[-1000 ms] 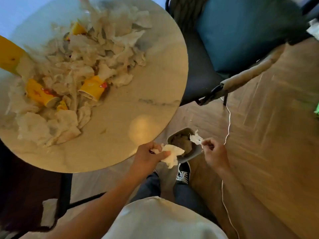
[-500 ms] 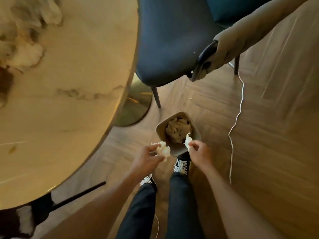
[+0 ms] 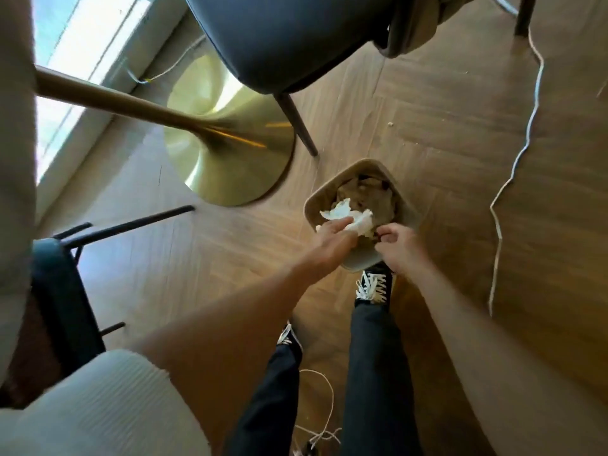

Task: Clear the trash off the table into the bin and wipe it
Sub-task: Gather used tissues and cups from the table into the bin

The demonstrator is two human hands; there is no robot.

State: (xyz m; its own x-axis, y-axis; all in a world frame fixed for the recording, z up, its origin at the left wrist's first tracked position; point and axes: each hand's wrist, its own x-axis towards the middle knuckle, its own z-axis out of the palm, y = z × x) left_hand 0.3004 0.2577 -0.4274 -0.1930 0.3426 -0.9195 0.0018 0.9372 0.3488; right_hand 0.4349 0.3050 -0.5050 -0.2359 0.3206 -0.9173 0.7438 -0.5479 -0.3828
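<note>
A beige bin (image 3: 329, 195) stands on the wooden floor, with crumpled brownish trash inside it. My left hand (image 3: 332, 240) reaches over the bin's near left rim and holds a crumpled white tissue (image 3: 350, 215) at its fingertips, above the trash. My right hand (image 3: 399, 246) hovers at the near right rim with curled fingers, just beside the tissue; I see nothing in it. The table top (image 3: 14, 143) shows only as a blurred pale edge at the far left.
The table's gold pedestal base (image 3: 230, 149) sits left of the bin. A dark blue chair (image 3: 289, 41) stands behind it, and a second chair (image 3: 62, 307) at the left. A white cable (image 3: 526, 126) snakes over the floor on the right. My shoe (image 3: 375, 286) touches the bin.
The view has tipped down from the table to the floor. Both hands moved forward over the bin. The small tissue piece that my right hand held is no longer seen.
</note>
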